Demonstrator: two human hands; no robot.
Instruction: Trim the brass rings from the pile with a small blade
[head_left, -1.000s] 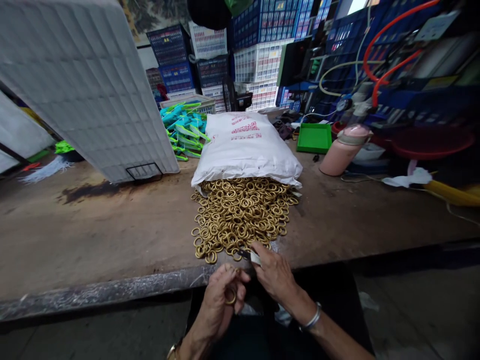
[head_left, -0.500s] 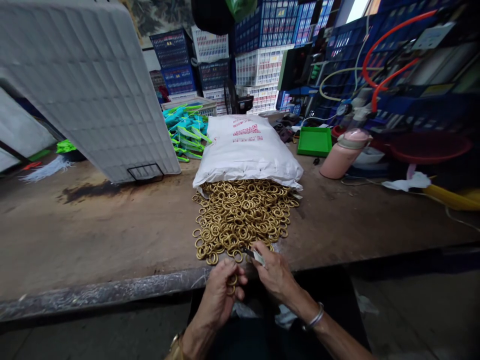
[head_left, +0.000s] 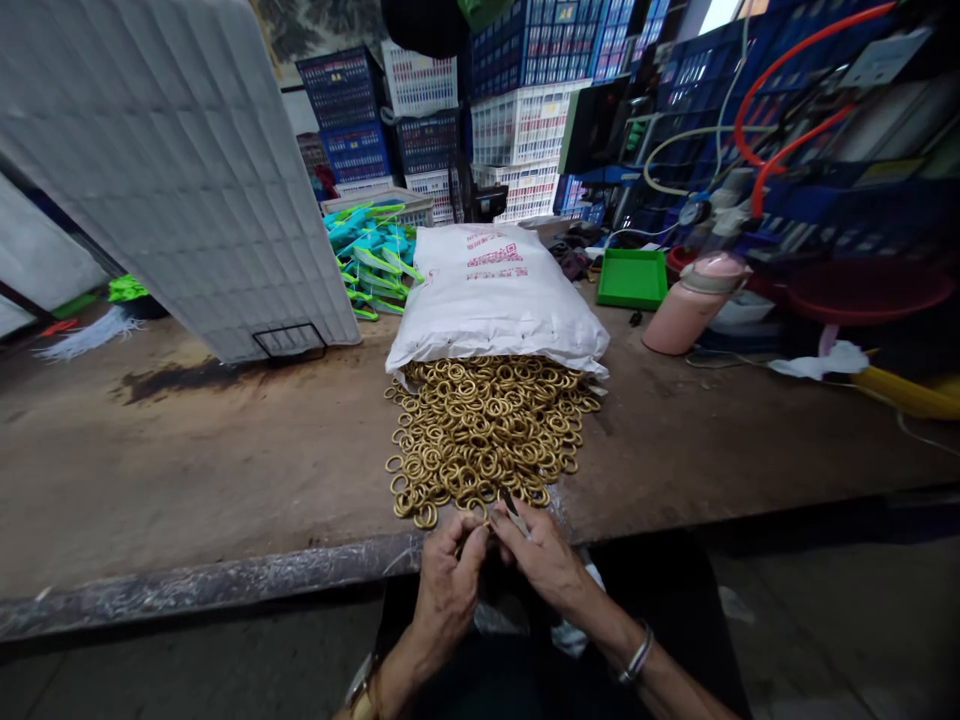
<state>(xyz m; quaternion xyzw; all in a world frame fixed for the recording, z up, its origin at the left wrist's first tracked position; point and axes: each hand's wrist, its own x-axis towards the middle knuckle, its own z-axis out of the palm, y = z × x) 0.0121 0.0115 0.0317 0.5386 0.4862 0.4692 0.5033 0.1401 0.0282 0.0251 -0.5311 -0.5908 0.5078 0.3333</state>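
Note:
My left hand (head_left: 450,570) is closed at the table's front edge, thumb and fingers pinched on gold-coloured rings, of which only a sliver shows. Touching or almost touching it, my right hand (head_left: 544,555) grips a small slim tool (head_left: 516,515) with a dark tip and a pale body, perhaps a small blade; its exact kind is unclear. Just beyond both hands spreads a heap of gold-coloured rings (head_left: 487,430). They spill from the mouth of a white sack (head_left: 499,300) with red print, lying flat on the wooden table (head_left: 285,480).
A tall white ribbed panel (head_left: 187,180) stands at the left. Behind it lie blue and lime-green pieces (head_left: 375,255). On the right are a green tray (head_left: 631,280), a pink bottle (head_left: 690,310) and an orange hose (head_left: 757,90). Stacked crates (head_left: 517,125) fill the back.
My left hand has turned and closed, hiding most of the rings that showed in its fingers. The two hands have come together, and the tool in my right hand has tilted steeper.

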